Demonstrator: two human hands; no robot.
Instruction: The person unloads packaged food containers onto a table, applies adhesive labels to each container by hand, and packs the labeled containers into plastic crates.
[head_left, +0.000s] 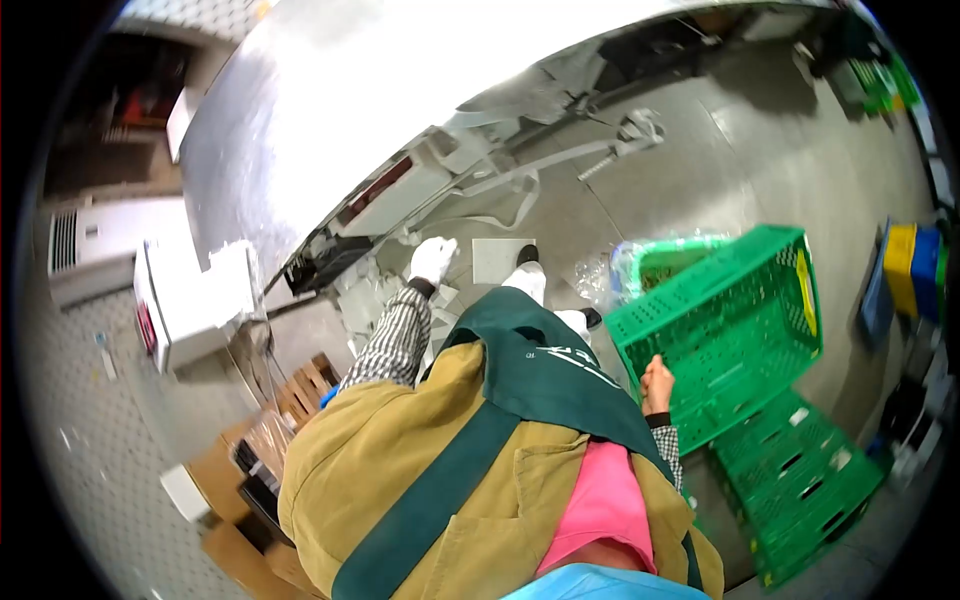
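Our bare right hand (656,385) is between 2 and 3 o'clock of our chest, fingers curled round the near rim of a perforated green crate (740,350). The crate lies at 2 o'clock, tilted, its hollow side turned toward us; its long axis runs from near our hip out toward 2 o'clock, and a yellow label (806,290) marks its far end. More green crates (800,460) crowd its lower edge between 3 and 4 o'clock.

Our black shoes (528,255) stand at 12 and 1 o'clock, the first beside a pale square sheet (495,262). At 11 o'clock we hold our white-gloved left hand (432,260) out over scattered pale scraps (370,300); we cannot tell whether its fingers are clenched or loose.

Just past the crate's far long wall, between 1 and 2 o'clock, a container wrapped in clear plastic film (598,275) blocks that side. Wooden slats (308,390) lie at 9 o'clock. White strapping (520,200) sprawls across the floor at 12, before a long metal table (270,110) around 11. Farther off, a blue-and-yellow object (900,265) stands between 2 and 3.
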